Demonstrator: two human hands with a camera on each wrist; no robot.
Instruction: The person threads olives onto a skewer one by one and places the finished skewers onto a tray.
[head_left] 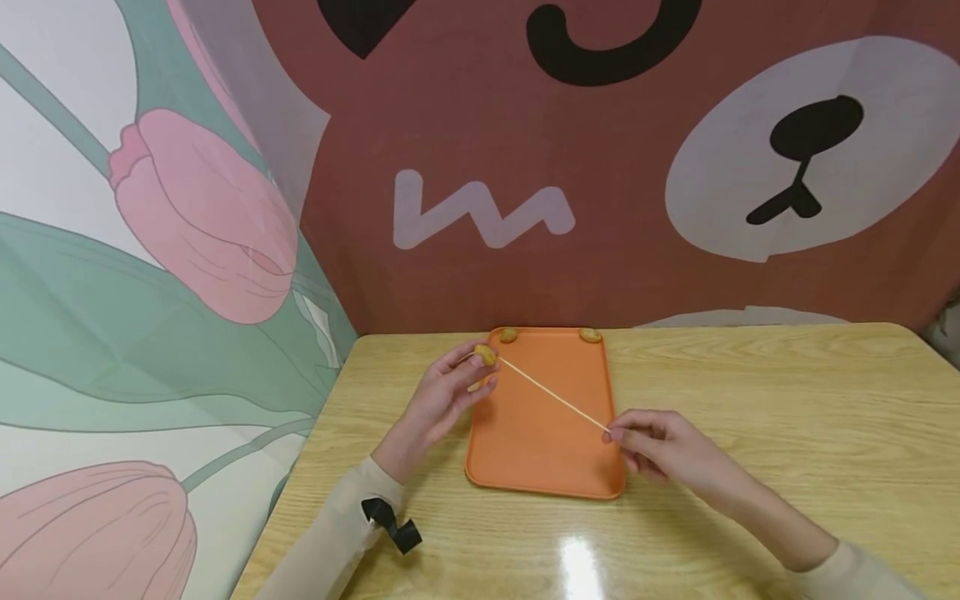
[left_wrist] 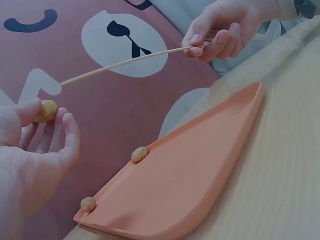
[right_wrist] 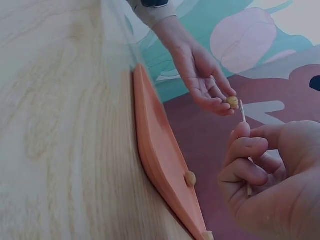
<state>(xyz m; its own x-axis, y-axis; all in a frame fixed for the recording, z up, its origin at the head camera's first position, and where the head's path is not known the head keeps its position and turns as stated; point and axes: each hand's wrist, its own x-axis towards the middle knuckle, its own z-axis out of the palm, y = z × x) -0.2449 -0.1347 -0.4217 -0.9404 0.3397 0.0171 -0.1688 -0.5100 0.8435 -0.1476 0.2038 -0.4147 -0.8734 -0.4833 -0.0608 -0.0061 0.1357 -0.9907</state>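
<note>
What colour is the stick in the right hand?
Pale cream-yellow; the stick shows best in the head view, against the orange tray.

No text, label, brand, number or sign can be read.

Wood-grain table [head_left: 772, 392]; orange tray [head_left: 547, 454] lying flat at far edge.

Plain orange tray [head_left: 551, 442]; golden-brown lumps [head_left: 486, 354]; straw-coloured skewer [head_left: 555, 395]; yellowish, wood-grained worktop [head_left: 810, 400]; reddish-brown backdrop [head_left: 450, 108] with white zigzag [head_left: 408, 212].
</note>
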